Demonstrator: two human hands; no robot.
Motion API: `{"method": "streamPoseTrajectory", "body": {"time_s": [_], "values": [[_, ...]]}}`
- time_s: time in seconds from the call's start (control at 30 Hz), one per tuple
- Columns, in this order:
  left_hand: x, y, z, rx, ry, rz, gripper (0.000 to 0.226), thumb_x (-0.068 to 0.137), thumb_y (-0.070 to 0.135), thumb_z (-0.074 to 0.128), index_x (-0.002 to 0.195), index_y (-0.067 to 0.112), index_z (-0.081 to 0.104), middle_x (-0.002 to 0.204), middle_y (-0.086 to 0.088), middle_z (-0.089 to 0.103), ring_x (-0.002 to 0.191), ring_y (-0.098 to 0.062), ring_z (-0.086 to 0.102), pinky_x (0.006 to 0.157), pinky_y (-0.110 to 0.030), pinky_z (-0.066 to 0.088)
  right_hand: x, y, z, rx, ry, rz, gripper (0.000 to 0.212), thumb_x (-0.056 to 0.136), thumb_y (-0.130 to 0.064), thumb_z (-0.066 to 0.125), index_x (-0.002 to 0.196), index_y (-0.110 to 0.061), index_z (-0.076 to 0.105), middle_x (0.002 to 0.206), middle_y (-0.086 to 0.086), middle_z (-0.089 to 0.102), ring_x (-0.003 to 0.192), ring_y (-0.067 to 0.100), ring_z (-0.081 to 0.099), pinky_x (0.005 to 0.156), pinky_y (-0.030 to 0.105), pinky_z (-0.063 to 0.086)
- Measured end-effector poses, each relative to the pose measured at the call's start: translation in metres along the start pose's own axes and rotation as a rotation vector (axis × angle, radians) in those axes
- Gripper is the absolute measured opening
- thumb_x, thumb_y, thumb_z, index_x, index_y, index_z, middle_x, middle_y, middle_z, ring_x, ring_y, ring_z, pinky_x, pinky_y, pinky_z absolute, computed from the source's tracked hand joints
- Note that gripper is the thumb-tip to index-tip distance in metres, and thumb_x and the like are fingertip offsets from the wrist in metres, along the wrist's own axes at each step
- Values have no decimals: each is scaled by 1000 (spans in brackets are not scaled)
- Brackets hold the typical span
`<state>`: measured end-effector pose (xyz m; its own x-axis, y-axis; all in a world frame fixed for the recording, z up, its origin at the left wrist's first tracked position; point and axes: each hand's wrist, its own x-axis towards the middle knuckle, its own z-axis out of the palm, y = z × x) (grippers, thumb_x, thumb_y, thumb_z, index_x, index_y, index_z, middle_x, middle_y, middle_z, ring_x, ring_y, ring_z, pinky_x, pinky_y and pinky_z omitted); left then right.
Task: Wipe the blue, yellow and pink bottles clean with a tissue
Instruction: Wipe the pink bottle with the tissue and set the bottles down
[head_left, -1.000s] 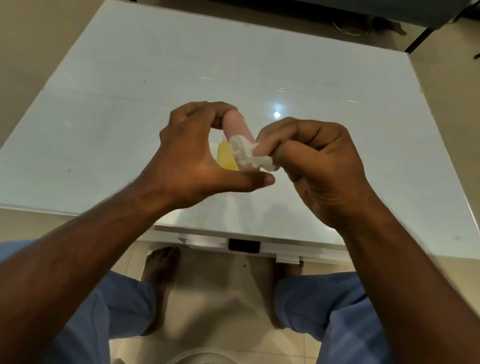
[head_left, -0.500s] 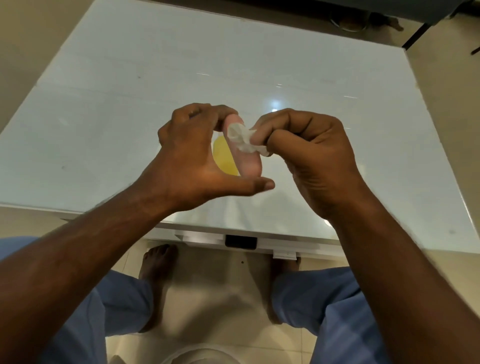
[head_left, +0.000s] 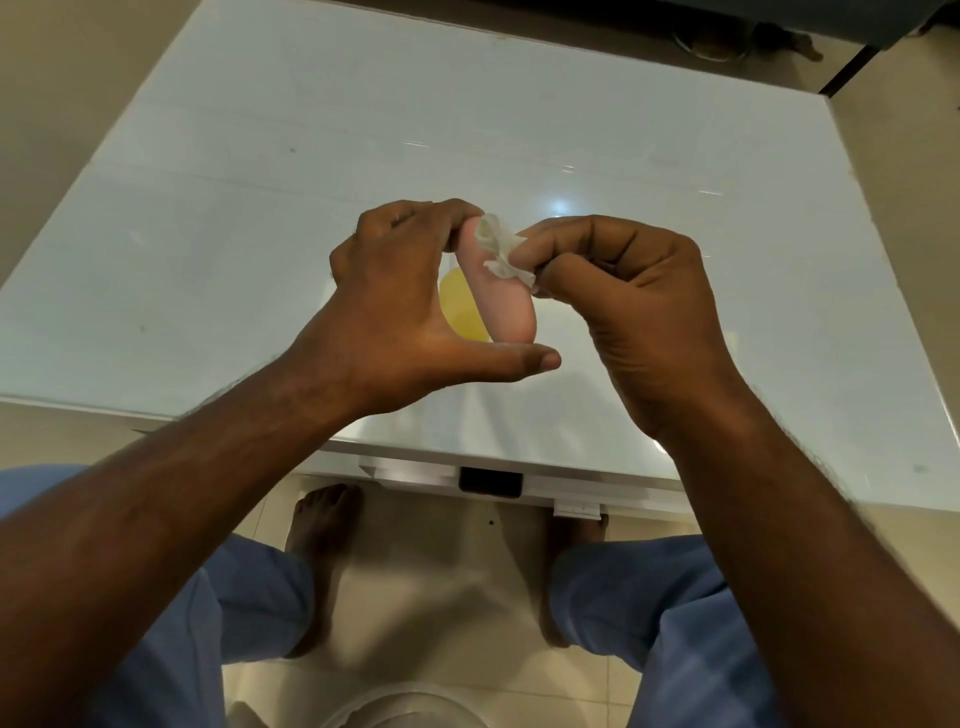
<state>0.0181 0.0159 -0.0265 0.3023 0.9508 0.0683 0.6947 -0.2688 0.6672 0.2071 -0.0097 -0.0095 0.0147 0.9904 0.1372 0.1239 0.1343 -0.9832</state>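
— Where's the pink bottle?

— In my left hand (head_left: 395, 291), above the white table (head_left: 208, 208). The pink bottle (head_left: 506, 301) is pinched end to end: fingers curled over its far end, thumb stretched under the near end.

— And the tissue?

— Crumpled in my right hand (head_left: 623, 312), closed tight around it. The tissue (head_left: 501, 249) presses against the bottle's upper part.

— The yellow bottle?

— The yellow bottle (head_left: 460, 306) shows just behind the pink one, mostly hidden by my left hand.
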Motion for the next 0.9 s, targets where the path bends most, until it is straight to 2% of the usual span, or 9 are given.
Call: {"method": "streamPoseTrajectory", "body": {"time_s": [0.63, 0.9], "values": [[-1, 5, 2, 4, 1, 33, 106, 49, 97, 61, 136, 39, 45, 126, 24, 46, 125, -7, 41, 107, -45, 42, -1, -1, -3, -30, 3, 15, 25, 90, -3, 61, 89, -19, 81, 91, -3, 80, 94, 17, 77, 84, 31, 62], [-2, 6, 1, 14, 1, 55, 102, 49, 94, 63, 132, 37, 47, 122, 24, 48, 122, -7, 41, 105, -42, 39, -1, -1, -3, -55, 5, 23, 23, 91, -6, 61, 91, -18, 81, 92, -4, 80, 94, 15, 77, 82, 27, 61]]}}
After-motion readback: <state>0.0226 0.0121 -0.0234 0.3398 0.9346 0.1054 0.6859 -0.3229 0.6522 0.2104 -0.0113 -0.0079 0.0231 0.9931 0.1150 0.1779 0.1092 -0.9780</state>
